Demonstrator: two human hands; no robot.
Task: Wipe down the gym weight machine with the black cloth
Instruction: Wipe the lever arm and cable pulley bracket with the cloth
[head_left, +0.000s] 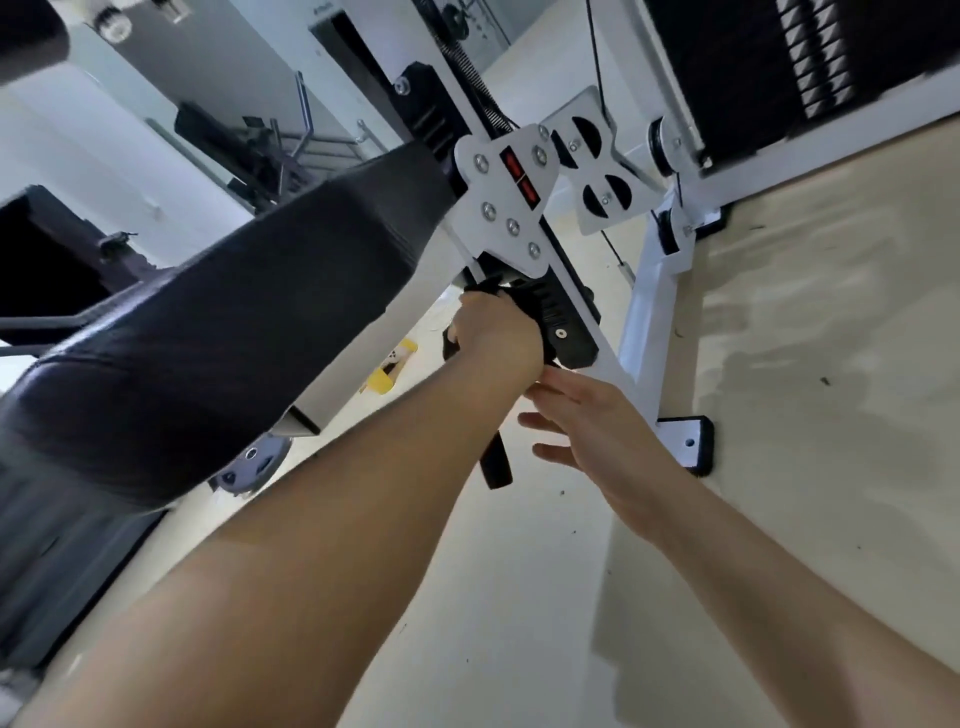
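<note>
"Where is the black cloth just now?"

"Bunched in my left hand (493, 335). My fingers are curled round the black cloth (450, 349) and hold it against the black toothed rail (558, 312) of the weight machine (649, 312), just near of the white bolted plate (511, 208) with its two red marks. Only scraps of the cloth show: one at the left edge of my fist, one above the knuckles."

"And your other hand?"

"My right hand (592, 426) is just nearer than the left one and a little to the right, holding nothing. Its fingers (550, 387) are straight and spread wide. The farthest fingertip is at my left wrist, but I cannot tell whether it touches."

"What is that dark piece below your fist?"

"A black strip (496, 462) hanging between my two arms. I cannot tell whether it is a tail of the cloth or a strap of the machine."

"What else is around you?"

"The dark padded seat (234, 322) fills the left side, and the weight stack (779, 62) stands at the far right. A white foot with a black cap (688, 439) rests on the pale floor (831, 364), just right of my right hand. A yellow thing (387, 371) lies on the floor, left of my left hand."
</note>
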